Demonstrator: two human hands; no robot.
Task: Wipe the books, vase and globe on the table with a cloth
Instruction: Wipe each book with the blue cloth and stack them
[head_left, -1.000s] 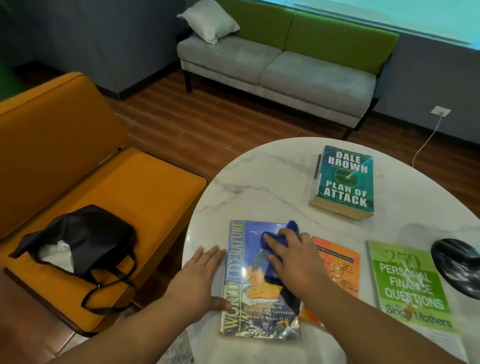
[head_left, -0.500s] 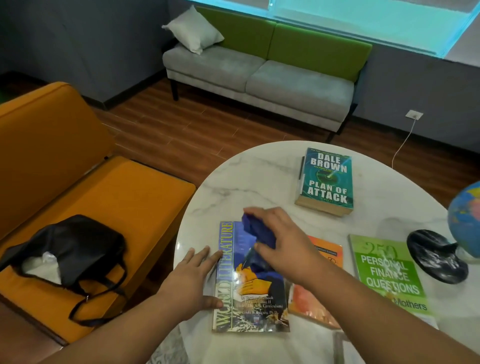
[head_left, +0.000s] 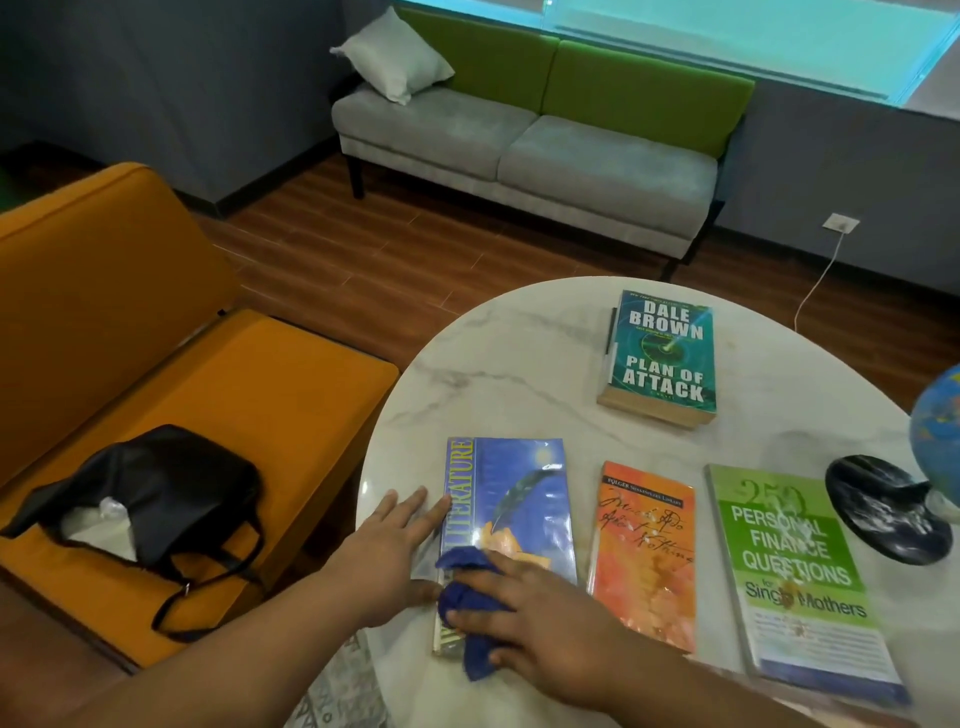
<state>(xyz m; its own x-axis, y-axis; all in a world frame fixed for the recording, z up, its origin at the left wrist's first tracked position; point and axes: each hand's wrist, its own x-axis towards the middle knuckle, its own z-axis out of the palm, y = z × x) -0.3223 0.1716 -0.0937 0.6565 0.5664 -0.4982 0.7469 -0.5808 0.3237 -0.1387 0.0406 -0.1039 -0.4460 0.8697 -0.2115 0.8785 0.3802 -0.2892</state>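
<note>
In the head view, the right hand (head_left: 550, 618) presses a bunched dark blue cloth (head_left: 467, 597) on the near end of the blue literature book (head_left: 519, 499), its fingers curled round the cloth. The left hand (head_left: 384, 551) lies flat with straight fingers on the round white marble counter (head_left: 519, 364), touching the book's left edge. An orange book (head_left: 644, 551) lies just beside it.

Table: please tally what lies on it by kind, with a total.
books: 4 (blue book, teal book, orange book, green book)
cloth: 1
globe: 1, cut off by the frame edge
Total: 6
</note>
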